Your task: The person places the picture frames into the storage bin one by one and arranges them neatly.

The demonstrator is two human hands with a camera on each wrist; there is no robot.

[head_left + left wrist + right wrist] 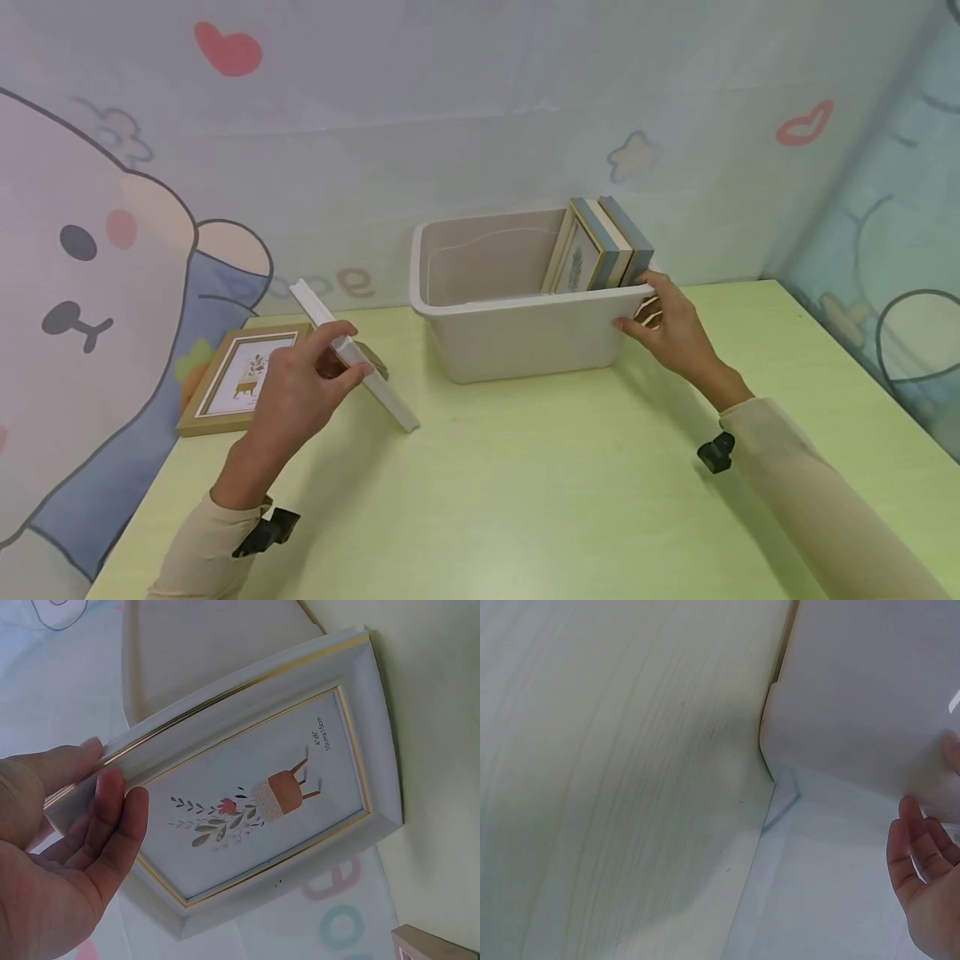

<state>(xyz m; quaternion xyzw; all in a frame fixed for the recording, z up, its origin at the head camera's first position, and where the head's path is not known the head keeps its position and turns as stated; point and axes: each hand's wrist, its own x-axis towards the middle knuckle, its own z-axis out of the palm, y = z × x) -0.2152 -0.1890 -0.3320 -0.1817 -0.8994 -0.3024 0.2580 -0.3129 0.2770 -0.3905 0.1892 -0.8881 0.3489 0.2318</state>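
My left hand (292, 387) pinches a white picture frame (388, 397) by its edge, thumb on one side and fingers on the other. The left wrist view shows its front, a white border (381, 742) with gold trim round a flower-pot print. My right hand (678, 333) grips the right end of a pale plastic bin (517, 337) at its rim. Several picture frames (628, 237), blue and cream edged, stand upright at the bin's right end. In the right wrist view, the right fingers (904, 855) lie at the bin's wall (855, 697).
On the table's left lies a wood-coloured picture frame (216, 417) with a plant print. Beyond the white frame, part of a brown object (373, 360) shows on the tabletop (510, 483). A printed cloth (480, 117) hangs behind the bin.
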